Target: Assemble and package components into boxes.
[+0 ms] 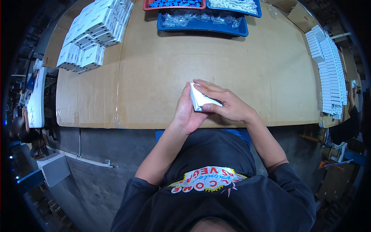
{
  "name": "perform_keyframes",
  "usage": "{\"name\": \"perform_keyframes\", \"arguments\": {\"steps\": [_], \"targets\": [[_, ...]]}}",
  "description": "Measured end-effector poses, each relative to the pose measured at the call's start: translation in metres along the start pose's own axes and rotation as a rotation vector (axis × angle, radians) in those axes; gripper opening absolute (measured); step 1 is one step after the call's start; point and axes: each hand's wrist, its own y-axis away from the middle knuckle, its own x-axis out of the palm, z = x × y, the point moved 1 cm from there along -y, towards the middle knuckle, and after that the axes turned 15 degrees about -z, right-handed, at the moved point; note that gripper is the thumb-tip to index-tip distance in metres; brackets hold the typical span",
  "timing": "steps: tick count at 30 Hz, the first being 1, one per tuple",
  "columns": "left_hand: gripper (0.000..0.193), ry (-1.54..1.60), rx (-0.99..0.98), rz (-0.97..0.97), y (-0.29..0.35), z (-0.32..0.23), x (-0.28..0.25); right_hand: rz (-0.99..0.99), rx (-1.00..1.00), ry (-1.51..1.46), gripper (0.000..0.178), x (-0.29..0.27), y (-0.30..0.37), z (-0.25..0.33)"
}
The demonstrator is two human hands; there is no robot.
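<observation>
Between my two hands, above the near edge of the cardboard-topped table, is a small white box (200, 99). My left hand (188, 111) is wrapped along its left side and underneath, with the palm turned up. Across the top and right side lies my right hand (224, 101), its thumb pressed on the near part and its fingers over the far end. Part of the box is covered by the right fingers, so its whole shape does not show. Both hands are closed on it.
Stacked white boxes (91, 31) stand at the far left; rows of white pieces (328, 73) line the right edge. At the back are a blue tray (201, 30) of clear plastic bags, a red tray (174, 7) of blue parts and another blue tray (255, 14) of white parts.
</observation>
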Motion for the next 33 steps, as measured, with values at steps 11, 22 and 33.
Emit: {"name": "perform_keyframes", "arguments": {"steps": [11,22,33], "targets": [[0.080,-0.144,0.243,-0.012,0.015,-0.001,0.014,-0.025,-0.154,0.100,0.086,-0.001,0.002,0.012],[0.063,-0.253,0.327,0.053,0.026,0.000,0.016,-0.092,-0.189,0.138,0.084,-0.008,0.006,0.025],[0.046,-0.515,0.664,0.066,0.040,-0.007,0.004,-0.534,0.197,-0.510,0.040,-0.011,0.018,0.013]]}}
